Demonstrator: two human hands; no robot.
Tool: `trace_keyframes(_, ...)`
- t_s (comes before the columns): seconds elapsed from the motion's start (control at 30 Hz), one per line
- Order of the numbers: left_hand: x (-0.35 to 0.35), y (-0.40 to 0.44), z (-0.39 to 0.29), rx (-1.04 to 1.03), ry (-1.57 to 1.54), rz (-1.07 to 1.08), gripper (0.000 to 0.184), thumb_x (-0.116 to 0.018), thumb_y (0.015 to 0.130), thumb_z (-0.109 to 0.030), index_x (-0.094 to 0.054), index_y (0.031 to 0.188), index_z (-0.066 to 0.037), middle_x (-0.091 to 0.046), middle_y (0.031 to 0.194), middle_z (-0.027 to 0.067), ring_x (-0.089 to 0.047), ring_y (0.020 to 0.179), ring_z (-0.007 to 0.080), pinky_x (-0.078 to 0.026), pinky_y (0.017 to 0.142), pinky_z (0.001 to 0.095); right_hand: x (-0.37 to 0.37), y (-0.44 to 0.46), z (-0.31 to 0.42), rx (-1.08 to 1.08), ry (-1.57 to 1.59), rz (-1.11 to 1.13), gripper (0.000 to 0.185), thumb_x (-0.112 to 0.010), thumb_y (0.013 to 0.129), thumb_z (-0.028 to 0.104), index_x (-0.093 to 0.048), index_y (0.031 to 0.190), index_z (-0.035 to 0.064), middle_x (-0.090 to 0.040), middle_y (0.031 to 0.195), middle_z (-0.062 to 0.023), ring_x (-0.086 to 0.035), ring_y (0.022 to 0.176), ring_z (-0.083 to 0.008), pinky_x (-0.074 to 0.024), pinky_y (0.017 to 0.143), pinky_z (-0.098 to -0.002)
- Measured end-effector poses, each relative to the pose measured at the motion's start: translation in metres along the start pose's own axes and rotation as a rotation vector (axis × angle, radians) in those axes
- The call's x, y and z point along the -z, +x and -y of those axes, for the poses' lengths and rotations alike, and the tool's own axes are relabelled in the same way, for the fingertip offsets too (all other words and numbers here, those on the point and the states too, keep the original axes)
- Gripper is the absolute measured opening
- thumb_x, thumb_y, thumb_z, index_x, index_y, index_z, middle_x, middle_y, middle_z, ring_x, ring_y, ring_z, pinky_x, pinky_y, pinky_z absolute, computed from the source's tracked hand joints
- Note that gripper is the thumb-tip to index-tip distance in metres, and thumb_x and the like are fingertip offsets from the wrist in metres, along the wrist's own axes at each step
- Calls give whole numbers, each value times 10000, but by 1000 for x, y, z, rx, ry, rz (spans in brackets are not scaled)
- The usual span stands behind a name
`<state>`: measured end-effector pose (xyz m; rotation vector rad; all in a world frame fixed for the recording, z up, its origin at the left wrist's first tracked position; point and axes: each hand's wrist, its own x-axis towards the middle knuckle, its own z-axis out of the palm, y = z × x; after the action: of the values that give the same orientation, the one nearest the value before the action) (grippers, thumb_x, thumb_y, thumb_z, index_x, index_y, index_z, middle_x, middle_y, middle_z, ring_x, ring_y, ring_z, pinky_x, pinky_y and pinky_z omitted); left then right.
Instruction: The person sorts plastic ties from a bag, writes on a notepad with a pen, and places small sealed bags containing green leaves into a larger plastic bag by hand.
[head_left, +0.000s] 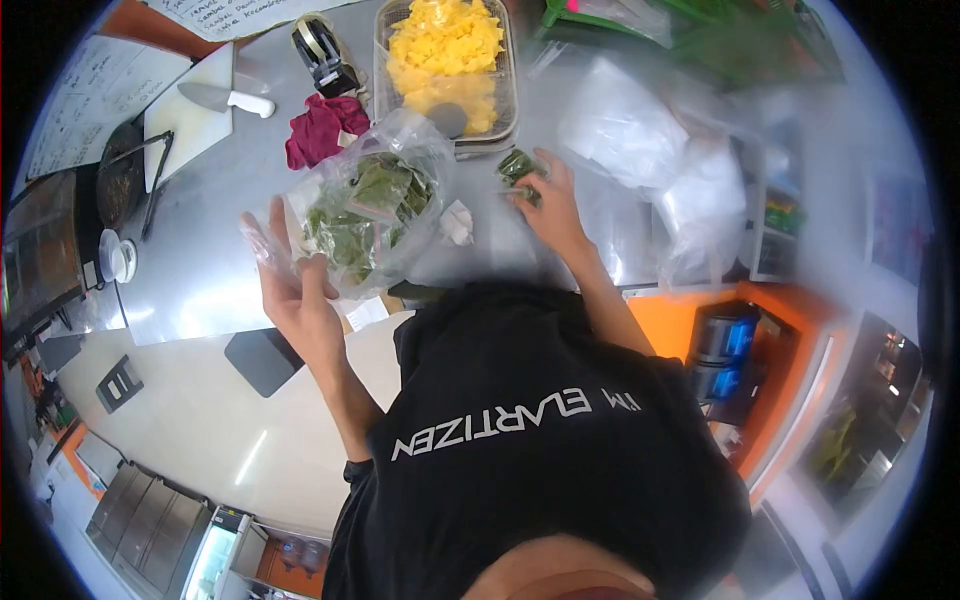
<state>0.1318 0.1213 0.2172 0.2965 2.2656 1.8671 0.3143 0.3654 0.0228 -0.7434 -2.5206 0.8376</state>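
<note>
A clear plastic bag of green leaves (385,190) lies on the steel counter in front of me. At its left edge is my left hand (298,295), fingers stretched apart, with clear film across the fingers; the thumb lies close to the bag. To the right of the bag, my right hand (552,205) pinches a small packet of green leaves (517,166) wrapped in clear plastic. A crumpled white scrap (457,223) rests between the bag and my right hand.
Behind the bag stands a clear tub of yellow pieces (447,40). Beside it are a tape dispenser (324,55) and a maroon cloth (322,130). A knife (225,98) lies on a white board (190,130). White plastic bags (625,125) sit at the right.
</note>
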Motion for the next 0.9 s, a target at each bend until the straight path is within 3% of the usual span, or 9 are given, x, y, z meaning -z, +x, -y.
trace_keyframes(0.13,-4,-1,-4,4,-47,24,805,-573,860,5,-280,1609,-30,-513,1532,185,-450,632,26,-369,534,176,-24,14,-18,10,-103,-44,220,-825,782,140,-696,942,61,-620,1229,-116,-573,1127,-373,-445,988,-494)
trace_keyframes(0.23,-6,-4,-10,7,-66,25,789,-590,881,-4,-277,1606,-16,-511,1531,193,-456,637,33,-378,540,181,-7,23,-14,-180,14,295,205,-828,787,118,-692,928,59,-650,1141,-112,-641,1015,-318,-485,935,-421)
trace_keyframes(0.33,-3,-2,-12,14,-46,43,767,-608,908,-24,-276,1598,5,-511,1529,198,-466,644,39,-385,545,185,53,44,44,-275,359,275,194,-830,786,77,-679,904,49,-664,1063,-97,-666,919,-246,-494,887,-349)
trace_keyframes(0.53,-8,-3,-18,10,-33,104,697,-615,947,-35,-325,1579,14,-538,1512,165,-487,637,28,-423,540,184,99,87,176,358,887,-143,226,-864,758,45,-667,870,44,-648,1059,-98,-624,1040,-207,-473,928,-337)
trace_keyframes(0.6,-12,-5,-23,-19,-16,114,675,-595,973,-65,-306,1574,46,-481,1546,220,-472,639,42,-393,559,184,64,97,191,501,872,24,226,-840,802,125,-662,902,29,-638,1067,-165,-638,1043,-270,-487,936,-375)
trace_keyframes(0.67,-10,-5,-23,-51,-53,106,665,-581,979,-63,-303,1571,54,-470,1552,228,-466,627,47,-399,568,186,35,95,185,402,509,492,405,-801,848,241,-649,1127,-10,-631,1178,-244,-630,1120,-359,-485,981,-427)
trace_keyframes(0.77,-5,-4,-20,-70,-142,146,616,-567,995,-34,-347,1567,20,-479,1559,176,-491,597,28,-443,558,174,20,80,159,238,396,639,684,-765,876,343,-514,1381,-44,-573,1361,-269,-575,1252,-414,-449,1065,-458)
trace_keyframes(0.83,-11,-13,-31,-19,-239,180,626,-567,992,-30,-341,1574,7,-464,1567,185,-500,604,30,-449,565,179,29,72,147,200,151,377,847,-770,875,370,-385,1496,-59,-489,1469,-296,-485,1367,-430,-387,1148,-448)
trace_keyframes(0.9,-16,-28,-42,24,-152,272,439,-630,966,-31,-552,1397,0,-653,1282,130,-563,716,61,-482,618,235,97,77,148,48,158,445,829,-756,895,382,-393,1493,-63,-445,1512,-297,-438,1417,-413,-341,1188,-437)
